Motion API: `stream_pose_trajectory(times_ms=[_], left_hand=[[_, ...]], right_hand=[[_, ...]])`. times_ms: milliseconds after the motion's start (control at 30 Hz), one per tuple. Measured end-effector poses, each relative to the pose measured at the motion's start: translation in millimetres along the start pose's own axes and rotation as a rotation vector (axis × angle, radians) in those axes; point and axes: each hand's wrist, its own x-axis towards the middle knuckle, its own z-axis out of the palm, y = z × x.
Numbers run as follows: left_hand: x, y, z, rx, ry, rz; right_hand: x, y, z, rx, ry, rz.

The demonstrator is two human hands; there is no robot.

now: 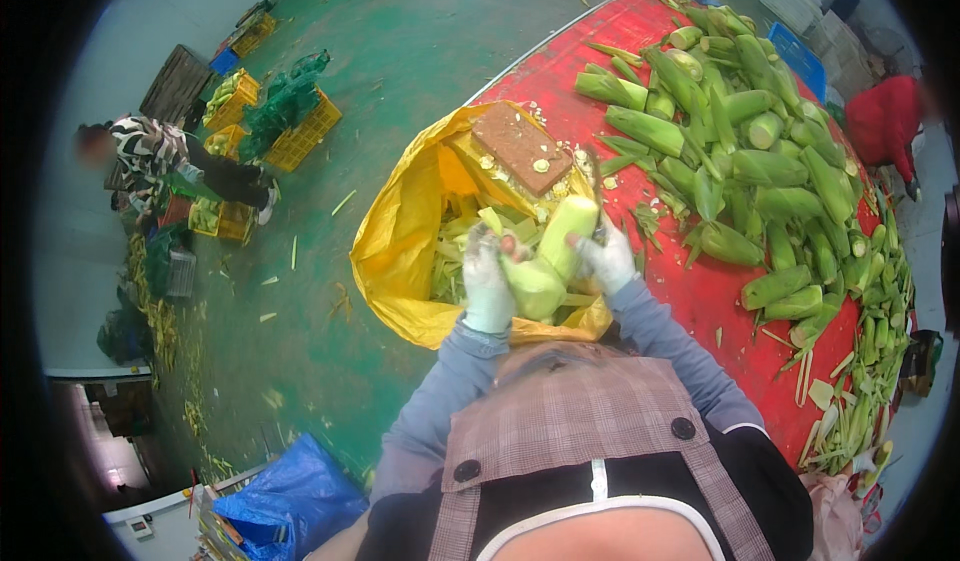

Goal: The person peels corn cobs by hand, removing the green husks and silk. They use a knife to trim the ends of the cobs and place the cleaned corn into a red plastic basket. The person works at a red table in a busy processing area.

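Note:
Over the mouth of a yellow sack [385, 251], I hold a pale green ear of corn [566, 229] with both hands. My right hand [608, 258], in a whitish glove, is closed around the ear's right side. A broad husk leaf [535, 289] hangs from the ear, peeled partly away. My left hand [488, 279], gloved with bare fingertips, pinches the husk on the left side. Loose husk strips [455, 246] fill the sack below. Just beyond my hands lies a brown block [520, 146] with cut corn ends scattered around it.
A large heap of unhusked corn [770, 171] covers the red table [690, 291] to my right. Yellow crates [305, 131] stand on the green floor at left, near a person [180, 156] bending over. Another person in red [885, 121] is at far right. A blue tarp [290, 501] lies at lower left.

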Motion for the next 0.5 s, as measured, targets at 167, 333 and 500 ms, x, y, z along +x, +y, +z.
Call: stream_pose_trajectory(times_ms=[167, 333, 500], left_hand=[[4, 24, -40, 0.398, -0.204, -0.023], [9, 7, -29, 1.636, -0.519, 0.642], [24, -52, -60, 0.895, -0.476, -0.023]], right_hand=[[26, 3, -50, 0.404, 0.242, 0.166], [-5, -27, 1, -0.015, 0.196, -0.080], [-29, -46, 27, -0.172, 0.073, -0.332]])
